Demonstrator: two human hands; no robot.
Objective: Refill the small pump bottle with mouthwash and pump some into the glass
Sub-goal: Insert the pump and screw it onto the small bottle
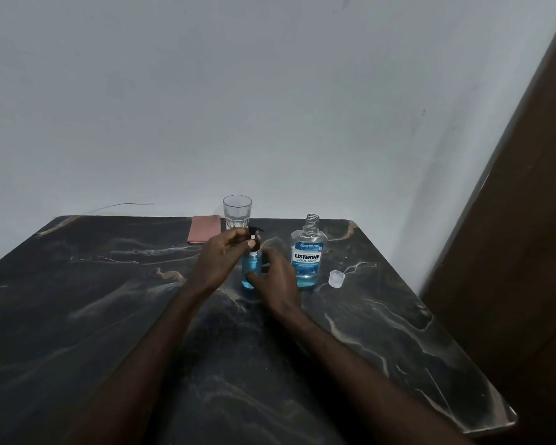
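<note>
Across dark table (109, 316), head view: gripped blue-filled pump bottle (248, 273) with right hand (278, 279), beside uncapped mouthwash bottle (307, 261); pinched pump top (254, 234) with left hand (220, 256). Judged pump refitting underway. Needed next: tightening, aiming spout into glass (237, 211) behind.

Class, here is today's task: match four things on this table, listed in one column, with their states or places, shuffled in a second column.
1 glass
2 mouthwash bottle
3 cap
4 small pump bottle

A gripped by the left hand and right hand
B empty, upright
C neck open, partly full
D lying loose, off its bottle

Pairs: 1-B, 2-C, 3-D, 4-A
</note>
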